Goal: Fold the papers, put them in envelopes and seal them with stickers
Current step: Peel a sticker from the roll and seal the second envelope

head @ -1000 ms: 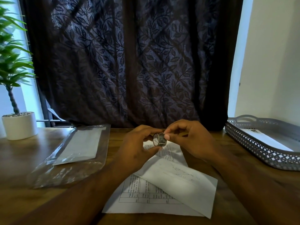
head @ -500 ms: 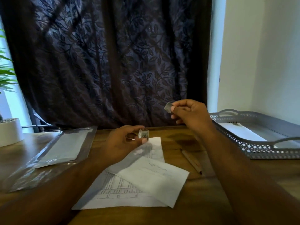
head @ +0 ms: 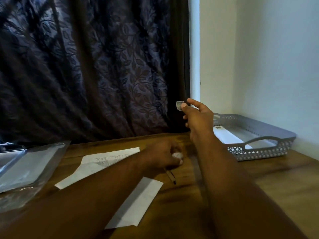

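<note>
Sticker [head: 179, 105] pinched between thumb and forefinger of right hand [head: 196, 118], raised clear of table [head: 276, 187], beside tray [head: 259, 149]. Left hand [head: 164, 156] curled round sticker roll [head: 177, 155], low by pen [head: 170, 176]. Envelope [head: 136, 204] flat on table, nearest, probably awaiting seal; printed paper [head: 103, 161] behind. Partway, judging by second envelope [head: 226, 137] in tray.
</note>
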